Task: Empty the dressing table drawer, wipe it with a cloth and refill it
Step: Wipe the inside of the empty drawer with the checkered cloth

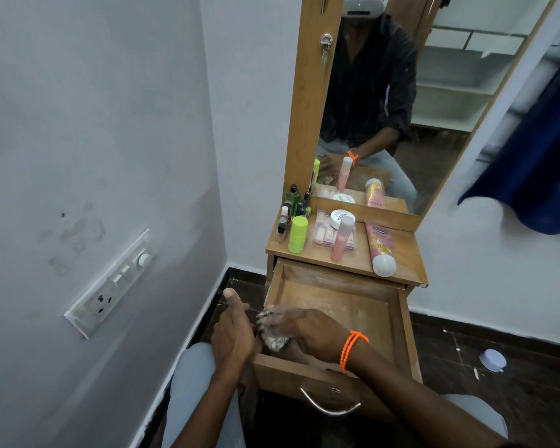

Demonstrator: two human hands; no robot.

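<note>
The wooden drawer (337, 295) of the dressing table is pulled out and holds nothing but pale dust streaks on its floor. My right hand (301, 331), with an orange bracelet at the wrist, presses a crumpled patterned cloth (274, 339) into the drawer's near left corner. My left hand (233, 334) rests against the drawer's left side wall, fingers together and thumb up, holding nothing. On the tabletop (398, 253) stand a green bottle (297, 234), a pink bottle (341, 237), a white jar (341, 218) on a clear box, several small dark bottles (293, 202), and a pink tube (380, 250) lying flat.
A mirror (434, 92) rises behind the tabletop. A wall with a switch panel (110, 286) stands close on the left. A blue cloth (537, 163) hangs at the right. A small round white object (492, 359) lies on the dark floor. The drawer's metal handle (328, 405) faces me.
</note>
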